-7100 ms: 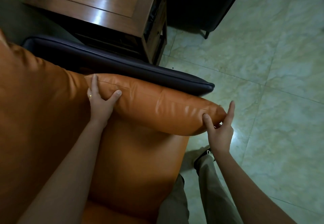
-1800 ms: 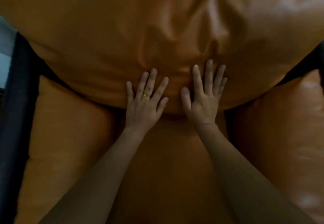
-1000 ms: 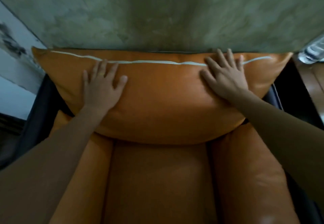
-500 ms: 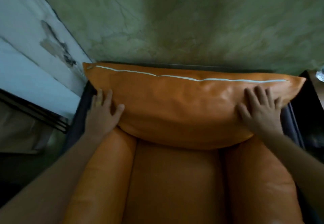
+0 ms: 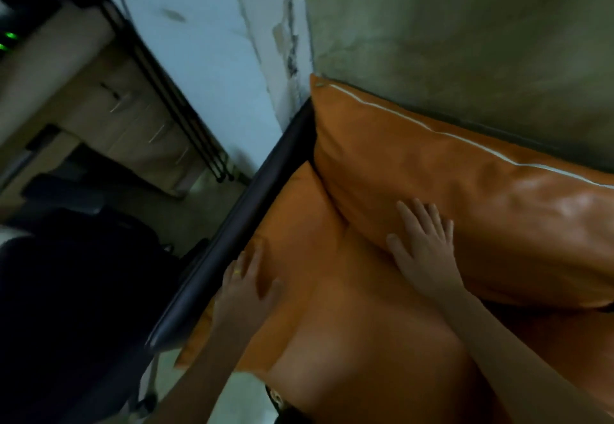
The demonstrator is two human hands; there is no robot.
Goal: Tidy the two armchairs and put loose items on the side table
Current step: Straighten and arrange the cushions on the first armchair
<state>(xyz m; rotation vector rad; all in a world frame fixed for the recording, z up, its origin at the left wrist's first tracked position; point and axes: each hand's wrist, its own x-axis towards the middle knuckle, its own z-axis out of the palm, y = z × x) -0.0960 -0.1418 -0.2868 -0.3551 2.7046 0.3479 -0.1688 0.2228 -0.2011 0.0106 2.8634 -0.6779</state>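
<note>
The grey-green wall (image 5: 465, 31) fills the top of my view, with a pale blue, peeling wall (image 5: 199, 44) meeting it on the left. The orange armchair (image 5: 375, 357) stands backed up against the grey-green one. Its back cushion (image 5: 481, 197) leans upright there, a white line of piping (image 5: 465, 142) running along its top edge. The side cushion (image 5: 299, 224) lies along the chair's left, just inside the dark rail (image 5: 229, 241) of the frame. Beyond that rail is a black chair (image 5: 66, 290), too dark to make out well, and past it a beige set of drawers (image 5: 109, 101), blurred.

My right hand (image 5: 425, 251) lies flat on the lower front of the back cushion, fingers spread and straight, holding nothing. My left hand (image 5: 246, 287) rests flat on the side cushion, right beside the rail, fingers straight and together, also holding nothing; it is a little blurred. A gold ring (image 5: 237, 271) sits on one of its fingers. Two small green lights (image 5: 9, 38) glow at the far left edge.
</note>
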